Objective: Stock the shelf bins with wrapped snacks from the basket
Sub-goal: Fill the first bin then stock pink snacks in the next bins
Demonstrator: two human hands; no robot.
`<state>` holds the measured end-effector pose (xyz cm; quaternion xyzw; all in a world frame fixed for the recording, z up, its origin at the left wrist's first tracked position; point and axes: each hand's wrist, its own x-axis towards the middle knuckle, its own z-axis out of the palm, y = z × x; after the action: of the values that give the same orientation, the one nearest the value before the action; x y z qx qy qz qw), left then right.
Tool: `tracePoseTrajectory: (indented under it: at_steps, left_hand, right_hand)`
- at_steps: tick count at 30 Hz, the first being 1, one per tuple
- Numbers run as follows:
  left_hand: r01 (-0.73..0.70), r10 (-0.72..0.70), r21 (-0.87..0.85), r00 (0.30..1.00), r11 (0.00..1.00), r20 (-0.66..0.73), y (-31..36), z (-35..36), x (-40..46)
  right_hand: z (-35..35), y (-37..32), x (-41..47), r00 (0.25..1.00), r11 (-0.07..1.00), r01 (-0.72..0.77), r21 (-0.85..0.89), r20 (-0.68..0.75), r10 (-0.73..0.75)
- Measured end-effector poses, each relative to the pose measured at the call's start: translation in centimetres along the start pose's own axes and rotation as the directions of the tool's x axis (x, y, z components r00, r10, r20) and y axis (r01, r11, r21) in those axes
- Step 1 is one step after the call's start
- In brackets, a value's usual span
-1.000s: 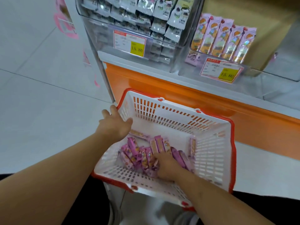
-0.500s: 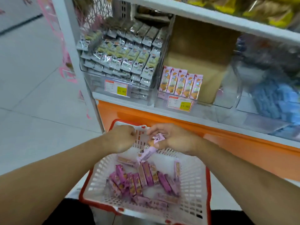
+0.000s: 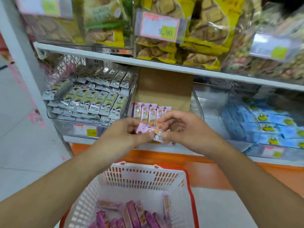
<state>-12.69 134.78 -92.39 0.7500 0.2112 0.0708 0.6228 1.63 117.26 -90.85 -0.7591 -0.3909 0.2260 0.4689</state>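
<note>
A pink wrapped snack [image 3: 150, 131] is held between both hands in front of the shelf. My left hand [image 3: 122, 134] pinches its left end and my right hand [image 3: 184, 129] pinches its right end. Just behind them a clear bin [image 3: 198, 112] holds a short row of upright pink snacks [image 3: 148, 113], with a brown cardboard piece [image 3: 164, 89] at its back. Below, the white basket with a red rim [image 3: 144, 178] holds several pink and purple wrapped snacks [image 3: 131, 214].
A bin of silver-wrapped snacks [image 3: 88, 99] stands to the left, with a price tag [image 3: 85, 130]. Blue packets [image 3: 271, 125] fill the bin on the right. The upper shelf [image 3: 164, 65] carries yellow cookie bags [image 3: 194, 38]. An orange base panel [image 3: 205, 171] runs below.
My right hand lifted a pink snack out of the basket to shelf height. My left hand left the basket rim and joined it on the snack. The view tilted up.
</note>
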Motion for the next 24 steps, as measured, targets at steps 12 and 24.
tracePoseTrajectory:
  at_steps: [12,24]
  left_hand:
    - [-0.270,0.289,0.162,0.951,0.949,-0.109,2.9,4.1,8.1]
    - [-0.282,0.331,0.613,0.943,0.738,0.035,1.4,8.6,17.7]
  right_hand:
    - [-3.2,2.0,3.2,0.944,0.963,-0.037,-0.267,-0.325,-0.054]
    - [-6.8,4.8,3.1,0.922,0.825,-0.238,-0.513,-0.387,0.025]
